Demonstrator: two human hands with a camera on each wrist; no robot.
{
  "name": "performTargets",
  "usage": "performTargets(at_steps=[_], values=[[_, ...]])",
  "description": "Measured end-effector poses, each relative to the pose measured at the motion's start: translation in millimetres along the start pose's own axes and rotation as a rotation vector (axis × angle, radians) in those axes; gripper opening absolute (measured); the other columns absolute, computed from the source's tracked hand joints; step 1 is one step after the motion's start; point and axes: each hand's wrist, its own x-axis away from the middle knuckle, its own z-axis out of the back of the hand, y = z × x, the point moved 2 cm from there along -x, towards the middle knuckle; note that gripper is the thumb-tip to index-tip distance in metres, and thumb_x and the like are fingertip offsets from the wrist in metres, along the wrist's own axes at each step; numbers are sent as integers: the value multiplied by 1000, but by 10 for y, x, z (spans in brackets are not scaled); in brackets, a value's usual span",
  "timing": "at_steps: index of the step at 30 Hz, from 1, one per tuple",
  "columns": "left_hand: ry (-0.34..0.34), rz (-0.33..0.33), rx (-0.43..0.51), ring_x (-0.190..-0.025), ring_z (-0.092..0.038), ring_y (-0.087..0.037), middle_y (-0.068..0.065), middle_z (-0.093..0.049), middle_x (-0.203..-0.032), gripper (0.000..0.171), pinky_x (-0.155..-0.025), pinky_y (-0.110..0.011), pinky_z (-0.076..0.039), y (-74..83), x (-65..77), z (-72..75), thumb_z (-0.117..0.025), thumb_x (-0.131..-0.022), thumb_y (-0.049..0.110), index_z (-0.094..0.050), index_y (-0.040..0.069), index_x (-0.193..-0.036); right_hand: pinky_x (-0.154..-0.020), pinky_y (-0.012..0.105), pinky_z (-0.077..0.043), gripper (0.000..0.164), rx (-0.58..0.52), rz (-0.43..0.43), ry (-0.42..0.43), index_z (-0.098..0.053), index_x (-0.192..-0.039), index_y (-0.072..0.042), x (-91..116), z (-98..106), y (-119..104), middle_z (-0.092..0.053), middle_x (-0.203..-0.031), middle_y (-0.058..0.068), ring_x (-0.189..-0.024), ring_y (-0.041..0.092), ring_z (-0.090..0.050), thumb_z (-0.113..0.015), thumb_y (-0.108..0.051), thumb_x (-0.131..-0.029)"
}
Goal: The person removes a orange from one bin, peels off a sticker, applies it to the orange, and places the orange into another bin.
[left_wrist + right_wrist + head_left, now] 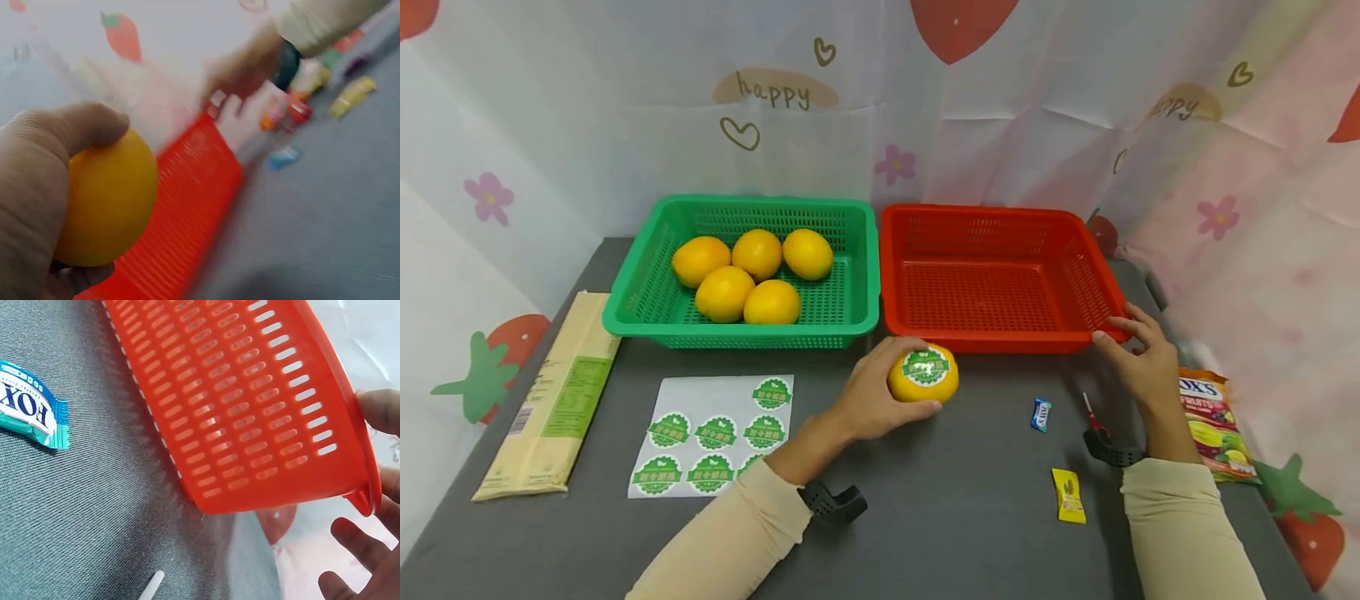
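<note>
My left hand (876, 390) grips an orange (942, 385) with a round green-and-white sticker on it, just in front of the baskets. In the left wrist view, thumb and fingers curl round the orange (112, 200). At the front right corner of a red basket (985, 343), my right hand (1146, 367) holds the rim between thumb and fingers. The right wrist view shows the thumb (378, 409) against the basket's rim, other fingers partly cut off. Several oranges without visible stickers (724, 293) lie in a green basket (741, 335). A sheet of round green stickers (715, 433) lies left of my left hand.
A long cream-coloured packet (553, 400) lies at the left. Near my right arm are a blue candy (1041, 414), a yellow candy (1068, 496), a small red-and-white stick (1093, 414) and a candy bag (1213, 429). A printed curtain (895, 108) hangs behind the baskets.
</note>
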Motion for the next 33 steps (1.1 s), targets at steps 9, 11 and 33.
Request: performTargets(at_steps=[9, 11, 33], values=[[-177, 124, -128, -95, -52, -14, 0, -56, -115, 79, -76, -28, -48, 320, -1014, 287, -82, -72, 44, -51, 14, -137, -102, 43, -37, 57, 41, -30, -30, -56, -131, 5, -48, 65, -57, -32, -154, 4, -137, 32, -28, -66, -35, -92], [-218, 178, -173, -97, -49, -16, -2, -52, -114, 80, -73, -28, -47, 303, -1193, 250, -82, -72, 46, -51, 17, -139, -99, 37, -40, 56, 52, -22, -44, -56, -131, 5, -52, 69, -74, -32, -153, 6, -137, 33, -29, -66, -35, -92], [-556, 658, -90, -107, -45, -19, -4, -49, -132, 75, -91, -30, -38, -101, -1785, -814, -76, -83, 29, -42, 17, -148, -92, 29, -44, 54, 66, 5, -90, -56, -130, 6, -36, 58, -73, -32, -152, 10, -132, 40, -35, -66, -32, -93]])
